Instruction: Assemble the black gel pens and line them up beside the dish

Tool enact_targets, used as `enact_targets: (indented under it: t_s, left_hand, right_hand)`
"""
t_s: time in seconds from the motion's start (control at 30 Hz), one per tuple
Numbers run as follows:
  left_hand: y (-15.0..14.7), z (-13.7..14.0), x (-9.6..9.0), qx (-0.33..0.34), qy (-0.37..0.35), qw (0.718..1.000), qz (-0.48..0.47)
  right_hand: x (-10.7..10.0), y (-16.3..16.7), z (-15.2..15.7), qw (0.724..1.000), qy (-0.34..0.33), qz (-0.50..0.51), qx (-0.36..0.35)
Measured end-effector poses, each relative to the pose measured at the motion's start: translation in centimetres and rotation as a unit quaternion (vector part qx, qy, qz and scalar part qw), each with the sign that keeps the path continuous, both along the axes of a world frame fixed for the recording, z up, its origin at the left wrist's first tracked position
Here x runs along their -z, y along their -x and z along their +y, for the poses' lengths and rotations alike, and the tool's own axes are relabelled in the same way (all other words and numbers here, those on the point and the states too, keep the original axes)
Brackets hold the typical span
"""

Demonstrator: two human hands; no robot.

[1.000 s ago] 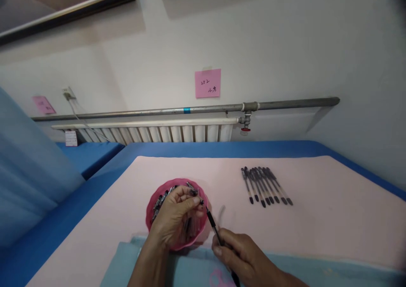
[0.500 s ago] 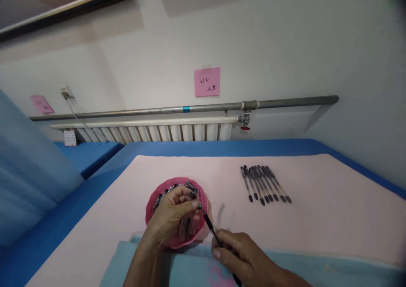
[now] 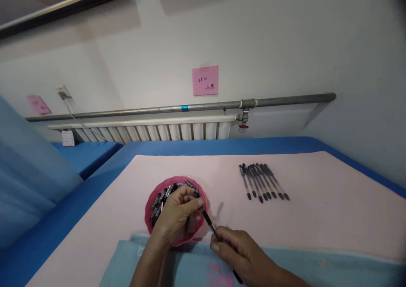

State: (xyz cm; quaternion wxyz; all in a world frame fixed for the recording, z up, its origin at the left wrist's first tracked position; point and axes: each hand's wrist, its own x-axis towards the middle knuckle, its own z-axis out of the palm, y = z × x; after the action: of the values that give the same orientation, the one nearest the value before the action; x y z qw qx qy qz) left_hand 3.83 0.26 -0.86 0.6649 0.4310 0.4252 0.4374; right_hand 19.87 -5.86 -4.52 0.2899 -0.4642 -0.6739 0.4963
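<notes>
Pink sheet (image 3: pixel 317 202): towards its far right corner, our row of pens (image 3: pixel 262 181) looks done. At the cloth's far edge, in our bowl (image 3: pixel 147 213), many parts (image 3: pixel 157 202) seem left. Our right hand (image 3: pixel 239 251) grips one pen (image 3: pixel 207 217), apparently midway; our left hand (image 3: pixel 177 213) pinches something small at its tip.

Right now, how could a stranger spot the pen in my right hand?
On the pink sheet, find the pink bowl. Right of it, your right hand grips the slanting pen. Unlike the pens lying flat farther off, it is held.

Over a pink bowl (image 3: pixel 148 216), the left hand (image 3: pixel 176 213) meets the pen (image 3: pixel 207 219) the right hand (image 3: pixel 236 250) holds.
</notes>
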Motion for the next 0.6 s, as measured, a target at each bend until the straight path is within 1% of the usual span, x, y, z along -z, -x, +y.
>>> enact_targets:
  t_s: [0.07, 0.13, 0.27, 0.4, 0.6]
  left_hand:
    - [-0.4, 0.1, 0.4, -0.023, -0.009, 1.0, -0.011]
    - [-0.8, 0.2, 0.8, -0.049, -0.022, 0.998, -0.022]
    - [-1.8, 0.1, 1.2, -0.09, -0.031, 0.995, -0.036]
    - [-2.2, -0.2, 1.0, -0.083, -0.026, 0.995, -0.046]
    - [-2.2, -0.2, 0.9, -0.074, -0.013, 0.995, -0.071]
  right_hand:
    - [0.1, 0.1, -0.1, 1.0, -0.005, 0.004, 0.028]
    - [0.1, 0.2, -0.1, 0.999, 0.005, 0.016, 0.049]
    - [0.1, 0.4, -0.3, 0.993, 0.057, 0.082, 0.063]
    - [0.0, 0.5, -0.4, 0.976, 0.122, 0.172, 0.053]
    - [0.8, 0.5, -0.2, 0.951, 0.17, 0.258, 0.018]
